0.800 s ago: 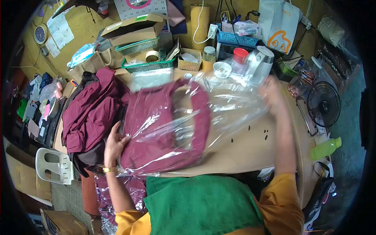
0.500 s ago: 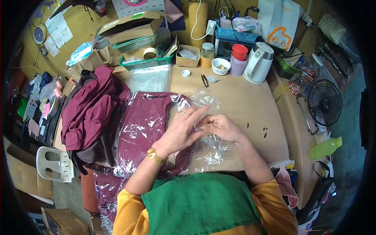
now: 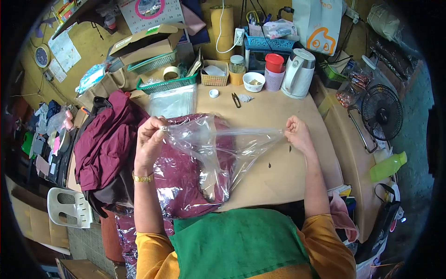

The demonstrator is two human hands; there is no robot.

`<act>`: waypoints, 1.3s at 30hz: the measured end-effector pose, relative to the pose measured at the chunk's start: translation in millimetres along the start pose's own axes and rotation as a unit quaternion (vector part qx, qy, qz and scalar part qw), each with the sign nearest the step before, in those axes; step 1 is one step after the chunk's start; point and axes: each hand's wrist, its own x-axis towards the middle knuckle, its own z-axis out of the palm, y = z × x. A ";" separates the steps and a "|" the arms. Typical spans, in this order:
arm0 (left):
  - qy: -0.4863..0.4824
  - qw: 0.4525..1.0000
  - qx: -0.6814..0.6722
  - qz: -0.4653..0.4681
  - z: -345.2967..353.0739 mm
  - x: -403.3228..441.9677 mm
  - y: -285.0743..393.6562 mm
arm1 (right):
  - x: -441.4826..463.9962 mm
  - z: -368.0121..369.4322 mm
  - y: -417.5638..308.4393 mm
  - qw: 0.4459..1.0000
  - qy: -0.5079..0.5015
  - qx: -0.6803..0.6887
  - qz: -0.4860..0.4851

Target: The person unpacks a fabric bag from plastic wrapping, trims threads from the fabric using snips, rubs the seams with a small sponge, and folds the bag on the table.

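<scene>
A clear plastic bag [image 3: 246, 149] is stretched sideways between my two hands. My left hand [image 3: 150, 142] pinches one end of its edge, and the fingers of my right hand [image 3: 298, 135] are closed on the other end. Inside the bag, or under its film, lies a folded maroon garment [image 3: 181, 179] flat on the table, left of centre. The loose film spreads over the garment's right part and the bare table beside it. Left of my left hand is a heap of maroon and dark cloth [image 3: 107, 144].
A stack of flat clear bags [image 3: 173, 100] lies behind the garment. Small thread snips [image 3: 237, 100], a white lid [image 3: 213, 93], a white bowl [image 3: 254, 82] and a white kettle [image 3: 298, 74] stand or lie toward the back. Right of the table are a black fan [image 3: 382, 112] and a green bottle [image 3: 388, 167].
My hands were close together over the bag's bunched end. They have moved far apart, left and right, pulling the film taut between them. The view has shifted slightly.
</scene>
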 end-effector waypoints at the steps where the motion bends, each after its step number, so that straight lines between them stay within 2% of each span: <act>1: -0.016 1.000 -0.008 0.012 -0.9 2.6 6.2 | -0.5 -1.5 -6.2 0.998 -0.005 0.056 0.002; 2: -0.024 0.998 0.044 -0.024 -3.6 4.5 15.1 | -1.3 -3.3 -11.3 0.994 -0.010 0.112 0.005; 3: -0.024 0.998 0.045 -0.023 -3.3 7.5 24.8 | -1.6 -5.7 -12.8 0.994 -0.010 0.112 0.004; 4: -0.059 0.972 0.224 -0.035 -2.0 11.9 35.5 | -1.1 -8.8 -13.6 0.982 -0.052 0.177 -0.036; 5: -0.090 0.913 0.395 -0.045 -0.5 16.9 45.3 | 0.1 -11.8 -16.0 0.963 -0.094 0.240 -0.078; 6: -0.111 0.875 0.470 -0.038 0.8 22.2 53.5 | 1.5 -15.2 -21.6 0.963 -0.093 0.240 -0.080; 7: -0.111 0.874 0.471 -0.036 -2.9 25.1 55.6 | 2.2 -19.2 -28.3 0.971 -0.120 0.187 -0.087; 9: -0.152 0.823 0.548 -0.007 -15.4 28.0 61.3 | 0.9 -22.2 -35.8 0.976 -0.145 0.133 -0.093; 10: -0.161 0.835 0.527 -0.006 -18.6 31.6 67.2 | 0.9 -21.5 -38.9 0.980 -0.116 -0.002 -0.164; 11: -0.161 0.834 0.527 -0.004 -23.3 32.5 71.0 | 0.5 -21.5 -42.3 0.960 -0.083 -0.138 -0.230; 12: -0.164 0.907 0.385 -0.041 -28.2 32.6 74.5 | 0.3 -23.2 -47.1 0.960 -0.081 -0.137 -0.231; 13: -0.162 0.956 0.233 -0.077 -30.5 32.9 76.4 | 0.4 -25.6 -53.2 0.964 -0.106 -0.177 -0.167; 14: -0.159 0.970 0.173 -0.056 -29.8 33.1 76.8 | -0.3 -27.8 -58.4 0.962 -0.131 -0.216 -0.103; 15: -0.158 0.970 0.174 -0.056 -31.2 33.7 76.1 | -1.6 -30.4 -61.7 0.962 -0.131 -0.216 -0.104; 17: -0.193 0.978 0.063 -0.046 -35.7 34.9 71.8 | -5.6 -38.1 -65.6 0.949 -0.158 -0.206 -0.180; 18: -0.198 0.978 0.050 -0.048 -37.6 35.9 71.0 | -8.0 -42.6 -69.3 0.949 -0.159 -0.206 -0.181; 19: -0.198 0.978 0.050 -0.047 -39.2 37.2 74.7 | -10.3 -47.8 -73.4 0.954 -0.185 -0.181 -0.153; 21: -0.163 0.930 0.296 -0.145 -38.0 39.5 90.6 | -10.9 -56.6 -67.7 0.957 -0.211 -0.157 -0.125; 22: -0.150 0.886 0.413 -0.149 -30.5 41.8 98.2 | -7.8 -60.4 -55.8 0.960 -0.210 -0.113 -0.143; 23: -0.150 0.886 0.413 -0.149 -32.0 42.8 96.7 | -4.0 -60.6 -46.7 0.962 -0.209 -0.071 -0.162; 24: -0.173 0.845 0.492 -0.122 -35.5 43.3 93.0 | -2.6 -56.8 -40.9 0.962 -0.210 -0.071 -0.162; 25: -0.196 0.795 0.566 -0.095 -39.8 44.0 89.0 | -2.5 -52.0 -35.1 0.960 -0.217 0.067 -0.163; 26: -0.217 0.774 0.593 -0.047 -46.1 45.8 84.8 | -2.0 -46.9 -30.0 0.940 -0.219 0.204 -0.162; 27: -0.217 0.774 0.593 -0.049 -51.5 45.8 80.2 | -0.4 -38.9 -26.8 0.940 -0.220 0.204 -0.161; 29: -0.244 0.756 0.606 -0.044 -59.3 44.0 72.9 | 2.2 -18.1 -25.0 0.881 -0.183 0.375 -0.223; 30: -0.243 0.756 0.606 -0.047 -60.0 44.1 70.8 | 3.5 -10.8 -25.3 0.881 -0.185 0.376 -0.222; 32: -0.224 0.758 0.597 -0.138 -59.7 45.6 68.9 | 10.2 0.0 -27.3 0.825 -0.170 0.494 -0.215; 33: -0.221 0.758 0.598 -0.140 -60.1 45.9 68.9 | 16.7 -1.2 -24.5 0.824 -0.173 0.496 -0.214; 34: -0.175 0.886 0.391 -0.177 -60.7 46.2 69.3 | 24.7 -6.1 -21.6 0.819 -0.185 0.498 -0.215; 35: -0.116 0.959 0.160 -0.200 -61.1 47.1 70.2 | 30.5 -7.6 -19.2 0.815 -0.196 0.500 -0.217; 37: -0.131 0.984 0.076 -0.098 -60.1 51.3 71.9 | 28.5 -8.8 -34.8 0.830 -0.184 0.486 -0.203; 39: -0.151 0.986 0.041 -0.055 -67.5 56.1 74.9 | 34.0 -16.0 -32.8 0.871 -0.193 0.411 -0.188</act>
